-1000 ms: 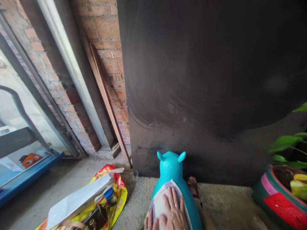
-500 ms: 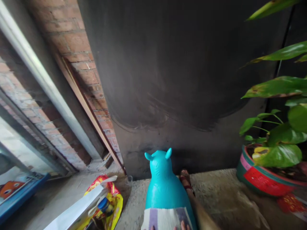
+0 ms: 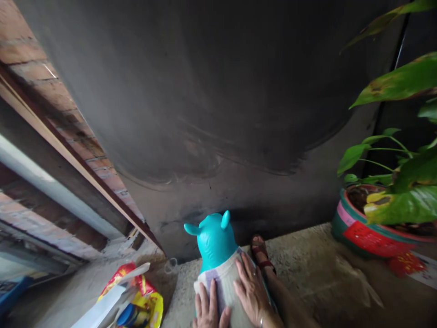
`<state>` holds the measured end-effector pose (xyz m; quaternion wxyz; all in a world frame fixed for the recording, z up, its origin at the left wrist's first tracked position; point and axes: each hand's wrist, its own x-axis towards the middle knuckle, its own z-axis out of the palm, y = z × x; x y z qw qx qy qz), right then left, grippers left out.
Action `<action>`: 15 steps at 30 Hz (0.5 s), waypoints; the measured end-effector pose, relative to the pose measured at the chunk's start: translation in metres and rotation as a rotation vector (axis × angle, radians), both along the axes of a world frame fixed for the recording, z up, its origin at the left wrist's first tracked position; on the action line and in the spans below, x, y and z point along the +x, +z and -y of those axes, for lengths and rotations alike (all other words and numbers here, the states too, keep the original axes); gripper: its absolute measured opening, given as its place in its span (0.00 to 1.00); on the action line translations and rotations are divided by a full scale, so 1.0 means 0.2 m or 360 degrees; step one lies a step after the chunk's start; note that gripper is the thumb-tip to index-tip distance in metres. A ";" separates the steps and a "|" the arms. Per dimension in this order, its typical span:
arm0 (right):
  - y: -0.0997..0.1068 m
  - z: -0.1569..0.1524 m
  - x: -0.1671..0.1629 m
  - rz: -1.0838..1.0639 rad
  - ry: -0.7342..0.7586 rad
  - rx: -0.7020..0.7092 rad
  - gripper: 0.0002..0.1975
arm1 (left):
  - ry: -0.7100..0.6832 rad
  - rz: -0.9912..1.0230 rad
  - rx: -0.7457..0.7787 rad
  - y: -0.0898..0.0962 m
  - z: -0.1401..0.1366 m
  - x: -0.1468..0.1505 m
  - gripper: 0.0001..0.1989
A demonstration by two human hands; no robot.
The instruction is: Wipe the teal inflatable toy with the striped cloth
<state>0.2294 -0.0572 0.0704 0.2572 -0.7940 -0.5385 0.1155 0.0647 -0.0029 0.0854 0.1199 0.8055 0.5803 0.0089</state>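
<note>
Striped cloth (image 3: 226, 288) covers the turquoise toy (image 3: 215, 241) up to its bare far head; remotely, I see the left hand (image 3: 209, 310) and right hand (image 3: 253, 292) flat, fingers spread.

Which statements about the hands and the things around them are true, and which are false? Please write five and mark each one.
1. The left hand and the right hand both touch the striped cloth. True.
2. The animal figure under the cloth is red. False: it is turquoise.
3. The plant pot stands to the left of the figure. False: it stands to the right.
4. A bracelet is on the right wrist. True.
5. The blue-lidded container is held in the left hand. False: it is apart from both hands, by the yellow and red bag.
</note>
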 end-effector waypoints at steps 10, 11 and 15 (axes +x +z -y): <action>-0.04 0.02 -0.08 0.0039 -0.0313 -0.0072 0.27 | -0.0005 0.0008 -0.0013 0.08 -0.02 0.06 0.31; -0.07 0.06 -0.12 0.0049 -0.0397 -0.0098 0.27 | -0.0014 0.0009 -0.0007 0.10 0.00 0.05 0.30; -0.10 0.23 -0.23 0.0175 -0.0608 0.0026 0.26 | -0.0085 -0.0068 -0.0003 0.17 0.14 0.02 0.31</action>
